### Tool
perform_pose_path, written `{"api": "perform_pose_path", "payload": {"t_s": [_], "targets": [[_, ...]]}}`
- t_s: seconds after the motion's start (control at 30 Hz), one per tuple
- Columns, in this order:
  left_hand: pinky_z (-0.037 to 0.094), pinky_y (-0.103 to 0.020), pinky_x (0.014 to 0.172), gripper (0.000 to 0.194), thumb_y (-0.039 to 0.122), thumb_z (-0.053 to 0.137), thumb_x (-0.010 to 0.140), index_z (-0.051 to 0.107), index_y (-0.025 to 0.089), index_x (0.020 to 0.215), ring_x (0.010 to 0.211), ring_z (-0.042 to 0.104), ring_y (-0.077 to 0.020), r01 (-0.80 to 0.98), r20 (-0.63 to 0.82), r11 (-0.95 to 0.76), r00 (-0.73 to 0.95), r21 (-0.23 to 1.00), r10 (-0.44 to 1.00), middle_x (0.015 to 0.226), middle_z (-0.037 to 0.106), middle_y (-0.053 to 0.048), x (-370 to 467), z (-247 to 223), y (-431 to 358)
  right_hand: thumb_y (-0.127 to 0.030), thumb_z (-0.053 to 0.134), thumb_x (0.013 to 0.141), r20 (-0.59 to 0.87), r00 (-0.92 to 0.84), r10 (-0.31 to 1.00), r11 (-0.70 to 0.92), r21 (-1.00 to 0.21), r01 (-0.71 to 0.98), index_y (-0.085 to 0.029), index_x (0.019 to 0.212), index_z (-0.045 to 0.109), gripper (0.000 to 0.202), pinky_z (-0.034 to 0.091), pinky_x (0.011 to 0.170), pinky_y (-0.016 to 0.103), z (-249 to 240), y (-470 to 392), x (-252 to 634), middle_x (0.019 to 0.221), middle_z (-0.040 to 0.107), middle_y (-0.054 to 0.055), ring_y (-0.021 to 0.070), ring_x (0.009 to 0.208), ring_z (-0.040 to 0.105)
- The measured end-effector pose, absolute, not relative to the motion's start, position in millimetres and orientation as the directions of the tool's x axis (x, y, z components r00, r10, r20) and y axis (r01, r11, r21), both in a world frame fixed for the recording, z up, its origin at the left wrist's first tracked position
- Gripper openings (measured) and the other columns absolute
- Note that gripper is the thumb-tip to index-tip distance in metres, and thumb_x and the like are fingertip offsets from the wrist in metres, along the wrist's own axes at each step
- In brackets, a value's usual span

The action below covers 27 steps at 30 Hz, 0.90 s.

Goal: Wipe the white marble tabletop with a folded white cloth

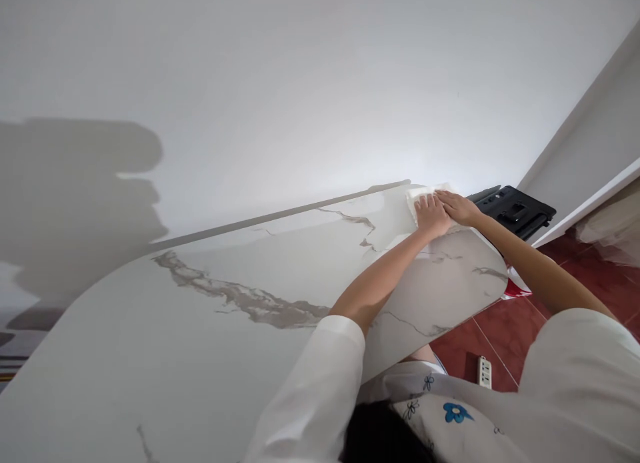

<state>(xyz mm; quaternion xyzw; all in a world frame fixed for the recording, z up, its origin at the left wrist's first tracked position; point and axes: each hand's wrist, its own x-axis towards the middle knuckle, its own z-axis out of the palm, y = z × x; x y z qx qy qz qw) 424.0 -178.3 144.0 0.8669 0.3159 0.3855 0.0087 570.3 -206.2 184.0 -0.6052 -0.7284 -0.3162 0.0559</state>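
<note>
A white cloth [414, 199] is held down against the marble-patterned table surface [280, 259] at its rounded far right corner, close to the wall [300, 83]. Both arms are stretched out over the right-hand part of the surface. The left hand [433, 215] is laid on the cloth with its fingers close together and bent slightly downward; the right hand [460, 209] is set just beside it, its fingers held narrow and directed toward the left hand, the fingertips touching or slightly overlapping it. Whether any fold of cloth is pinched under either palm cannot be told, since the undersides are hidden. The step in hand is judged to be wiping, with the far right corner being worked and pressure shared between two hands. For the next move, the cloth would need to be kept flat and drawn along the far edge or back toward the near edge, with both hands moved together so that it is not bunched or slid over the rim. Some care seems called for at the right edge, beyond which a black case [530, 213] is seen. Below the near edge, a power strip [484, 372] is seen on the red tiled floor [500, 333].
</note>
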Motion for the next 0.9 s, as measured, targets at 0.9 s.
{"api": "perform_pose_path", "payload": {"t_s": [0.9], "targets": [[0.027, -0.050, 0.106, 0.055, 0.030, 0.031, 0.090, 0.033, 0.007, 0.139, 0.133, 0.031, -0.0335, 0.371, 0.695, -0.928, 0.673, -0.019, 0.255, 0.145, 0.037, -0.016, 190, -1, -280, -0.032, 0.046, 0.091, 0.377, -0.532, 0.758, 0.227, 0.612, 0.758, -0.013, 0.125, 0.055, 0.040, 0.052, 0.083, 0.043, 78, -364, 342, 0.119, 0.063, 0.014, 0.0272, 0.105, 0.062]]}}
